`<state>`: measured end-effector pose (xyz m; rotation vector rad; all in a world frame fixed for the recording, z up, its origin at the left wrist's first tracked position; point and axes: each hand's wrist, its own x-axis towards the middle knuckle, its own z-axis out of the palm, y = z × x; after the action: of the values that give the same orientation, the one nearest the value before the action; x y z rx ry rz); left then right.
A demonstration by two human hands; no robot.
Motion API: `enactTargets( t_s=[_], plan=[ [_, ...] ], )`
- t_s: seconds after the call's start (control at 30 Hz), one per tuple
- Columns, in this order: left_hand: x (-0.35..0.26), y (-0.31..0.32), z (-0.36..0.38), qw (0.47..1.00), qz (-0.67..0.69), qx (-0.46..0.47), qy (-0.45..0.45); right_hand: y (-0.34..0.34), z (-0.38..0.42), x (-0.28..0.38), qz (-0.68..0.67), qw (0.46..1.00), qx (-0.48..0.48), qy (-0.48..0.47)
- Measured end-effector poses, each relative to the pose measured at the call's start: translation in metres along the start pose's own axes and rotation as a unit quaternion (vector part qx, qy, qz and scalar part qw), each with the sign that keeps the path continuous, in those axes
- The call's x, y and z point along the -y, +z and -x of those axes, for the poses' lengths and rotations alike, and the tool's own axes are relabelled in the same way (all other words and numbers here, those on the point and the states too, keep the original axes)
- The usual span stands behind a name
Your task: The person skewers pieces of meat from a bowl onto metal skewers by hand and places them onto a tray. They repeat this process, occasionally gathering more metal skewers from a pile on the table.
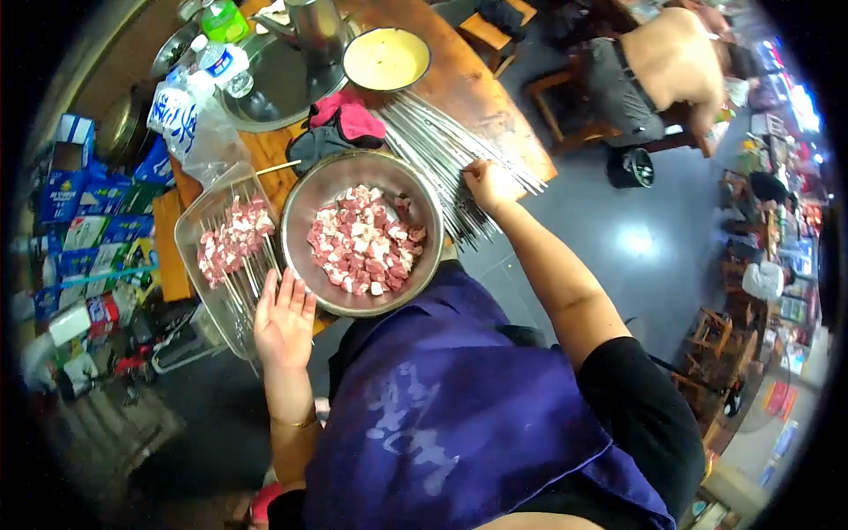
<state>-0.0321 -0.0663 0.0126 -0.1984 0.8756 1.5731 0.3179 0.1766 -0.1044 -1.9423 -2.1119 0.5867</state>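
My left hand [284, 322] is palm up with its fingers stretched out and nothing in it, beside the clear plastic tray [196, 305]. Skewered meat [237, 240] on metal sticks lies in that tray. Between my hands, a steel bowl [426, 199] holds cut chunks of raw red and white meat [367, 240]. On the right, my right hand [492, 185] has its fingers curled closed on a metal skewer at the edge of a large fanned bundle of metal skewers [433, 150]; its fingertips are partly hidden.
Behind the bowl are pink and grey gloves [340, 128], a bowl of yellow liquid [387, 60], a metal pitcher [318, 35] and a round steel tray [265, 110]. A plastic bag [199, 132] and water bottle [223, 64] stand left. Another person [667, 66] sits beyond the wooden table [468, 66].
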Motion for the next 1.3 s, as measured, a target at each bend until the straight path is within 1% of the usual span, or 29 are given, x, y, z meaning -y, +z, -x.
enactTargets(
  t_s=[0.03,0.07,0.1,0.13,0.17,0.2,0.27,0.33,0.37,0.4,0.47,0.57,0.6,0.67,0.77,0.87,0.9,0.93,1.0,1.07,1.1,1.2,1.23,1.27,1.3],
  plan=[
    [0.007,0.009,-0.003,0.999,-0.028,-0.011,0.011,0.000,-0.005,0.002,-0.008,1.000,0.010,-0.019],
    [0.013,0.017,-0.006,0.998,-0.055,-0.025,0.023,-0.001,-0.007,0.005,-0.013,1.000,-0.001,-0.017],
    [0.018,0.027,-0.010,0.994,-0.090,-0.038,0.038,0.002,-0.015,-0.001,-0.026,0.999,0.023,-0.036],
    [0.023,0.032,-0.014,0.990,-0.123,-0.023,0.063,0.000,-0.021,-0.004,-0.038,0.997,0.048,-0.057],
    [0.027,0.038,-0.019,0.977,-0.192,-0.030,0.091,-0.002,-0.026,-0.007,-0.030,0.995,0.079,-0.058],
    [0.033,0.044,-0.026,0.958,-0.260,-0.035,0.115,-0.007,-0.028,-0.005,-0.036,0.994,0.070,-0.079],
    [0.048,0.051,-0.049,0.878,-0.442,-0.113,0.144,-0.015,-0.034,-0.009,-0.040,0.990,0.087,-0.100],
    [0.062,0.021,-0.087,0.812,-0.541,-0.062,0.208,-0.015,-0.041,-0.019,-0.092,0.984,0.094,-0.120],
    [0.068,0.018,-0.097,0.781,-0.579,-0.056,0.227,-0.012,-0.043,-0.025,-0.155,0.976,0.084,-0.125],
    [0.066,0.008,-0.110,0.654,-0.707,-0.092,0.254,-0.019,-0.041,-0.023,-0.163,0.976,0.087,-0.111],
    [0.067,0.009,-0.129,0.566,-0.764,-0.141,0.276,-0.042,-0.035,-0.014,-0.196,0.964,0.167,-0.068],
    [0.067,0.028,-0.140,0.516,-0.816,-0.198,0.169,-0.035,-0.023,-0.037,-0.269,0.934,0.228,-0.062],
    [0.069,0.031,-0.146,0.516,-0.821,-0.202,0.139,-0.037,-0.016,-0.039,-0.277,0.933,0.223,-0.058],
    [0.072,0.034,-0.149,0.439,-0.868,-0.180,0.146,-0.044,0.000,-0.043,-0.290,0.932,0.210,-0.048],
    [0.065,0.044,-0.141,0.514,-0.842,-0.131,0.101,-0.057,0.026,-0.047,-0.325,0.924,0.202,-0.011],
    [0.064,0.032,-0.123,0.547,-0.823,-0.037,0.151,-0.073,0.049,-0.041,-0.358,0.916,0.180,0.007],
    [0.064,0.045,-0.109,0.564,-0.818,-0.006,0.110,-0.078,0.057,-0.038,-0.365,0.915,0.171,0.018],
    [0.068,0.047,-0.098,0.595,-0.799,0.016,0.088,-0.080,0.064,-0.035,-0.373,0.913,0.162,0.028],
    [0.071,0.053,-0.076,0.486,-0.864,0.085,0.100,-0.081,0.075,-0.031,-0.370,0.914,0.160,0.039],
    [0.068,0.045,-0.071,0.433,-0.870,0.127,0.197,-0.077,0.085,-0.028,-0.366,0.917,0.155,0.048],
    [0.067,0.042,-0.069,0.406,-0.868,0.147,0.245,-0.073,0.091,-0.023,-0.390,0.908,0.146,0.046],
    [0.060,0.042,-0.082,0.486,-0.819,0.116,0.283,-0.066,0.108,-0.009,-0.384,0.912,0.139,0.040],
    [0.056,0.044,-0.088,0.503,-0.830,0.085,0.227,-0.064,0.114,-0.002,-0.408,0.902,0.134,0.039],
    [0.050,0.047,-0.094,0.507,-0.807,0.114,0.281,-0.062,0.120,0.003,-0.409,0.902,0.134,0.037],
    [0.047,0.045,-0.107,0.488,-0.805,0.113,0.318,-0.060,0.126,0.008,-0.412,0.901,0.132,0.036]
  ],
)
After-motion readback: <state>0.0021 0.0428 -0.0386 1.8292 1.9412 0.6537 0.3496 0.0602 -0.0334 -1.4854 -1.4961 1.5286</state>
